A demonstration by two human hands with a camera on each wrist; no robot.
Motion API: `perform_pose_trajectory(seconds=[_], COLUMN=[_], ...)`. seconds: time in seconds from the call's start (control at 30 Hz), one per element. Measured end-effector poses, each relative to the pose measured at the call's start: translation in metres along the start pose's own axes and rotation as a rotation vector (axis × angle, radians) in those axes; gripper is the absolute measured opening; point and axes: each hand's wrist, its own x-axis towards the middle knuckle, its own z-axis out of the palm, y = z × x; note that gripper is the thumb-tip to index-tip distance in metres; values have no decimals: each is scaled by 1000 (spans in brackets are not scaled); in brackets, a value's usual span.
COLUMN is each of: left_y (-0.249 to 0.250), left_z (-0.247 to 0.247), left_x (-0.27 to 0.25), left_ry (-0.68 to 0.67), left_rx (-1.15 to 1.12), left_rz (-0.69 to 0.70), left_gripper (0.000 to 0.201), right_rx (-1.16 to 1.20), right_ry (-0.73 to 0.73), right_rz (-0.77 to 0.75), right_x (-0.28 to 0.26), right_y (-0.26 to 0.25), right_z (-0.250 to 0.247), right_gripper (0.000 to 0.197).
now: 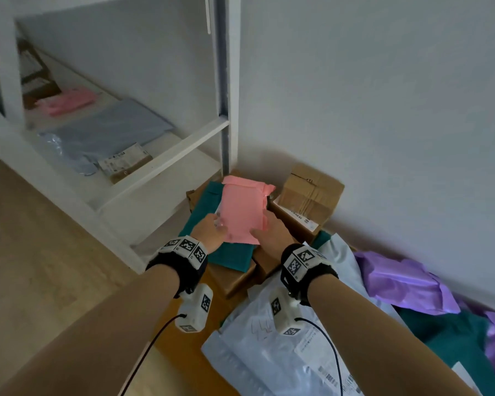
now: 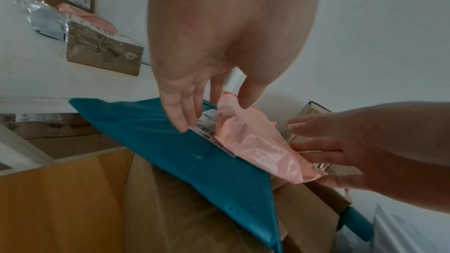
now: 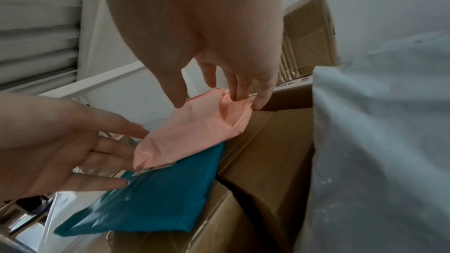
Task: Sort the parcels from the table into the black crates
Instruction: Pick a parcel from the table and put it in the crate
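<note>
A pink plastic parcel (image 1: pixel 242 212) (image 2: pixel 255 145) (image 3: pixel 194 134) is lifted slightly above a teal parcel (image 1: pixel 226 252) (image 3: pixel 158 195) that lies on cardboard boxes. My left hand (image 1: pixel 212 228) (image 2: pixel 213 116) holds its left edge, thumb on top and fingers underneath by a barcode label. My right hand (image 1: pixel 265 227) (image 3: pixel 219 103) holds the right edge the same way, fingertips at the far corner. No black crate is in view.
A white shelf unit (image 1: pixel 166 155) stands at the left with grey and pink parcels and a small brown box (image 1: pixel 126 164) on it. A taped cardboard box (image 1: pixel 309 195) sits by the wall. A pale grey mailer (image 1: pixel 269 352) and purple bags (image 1: pixel 397 281) lie on the right.
</note>
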Motion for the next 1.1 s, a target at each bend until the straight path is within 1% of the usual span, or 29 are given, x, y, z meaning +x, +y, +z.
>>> perform_pose_trajectory(seconds=[0.03, 0.1, 0.17, 0.27, 0.37, 0.47, 0.63, 0.77, 0.83, 0.93, 1.03, 1.1], left_y=[2, 6, 9, 17, 21, 23, 27, 27, 25, 23, 21, 21], left_z=[2, 4, 5, 5, 2, -7, -25, -44, -53, -64, -72, -75], left_x=[5, 12, 18, 23, 26, 24, 11, 2, -3, -12, -24, -31], left_ry=[-5, -3, 13, 0, -62, -134, -184, -197, -224, -327, -472, -535], left_rx=[6, 7, -16, -101, -176, -262, -354, -388, -411, -471, -538, -545], left_rz=[-6, -16, -26, -40, -40, -23, 27, 96, 111, 133, 190, 228], left_gripper=[36, 28, 27, 20, 27, 14, 11, 21, 28, 37, 39, 39], right_rx=[-27, -90, -120, -126, -72, 36, 275, 373, 412, 488, 499, 619], right_ry=[-13, -38, -40, -47, -40, -17, 85, 150, 180, 243, 290, 364], right_rz=[1, 8, 22, 50, 77, 90, 129, 122, 113, 119, 95, 91], right_x=[4, 12, 16, 18, 17, 12, -1, -11, -18, -30, -42, -52], right_y=[0, 2, 3, 3, -2, -10, -23, -36, -43, -54, -63, -68], right_z=[1, 2, 4, 10, 13, 12, 18, 26, 28, 30, 31, 29], right_gripper=[56, 53, 50, 53, 57, 58, 57, 52, 47, 42, 38, 36])
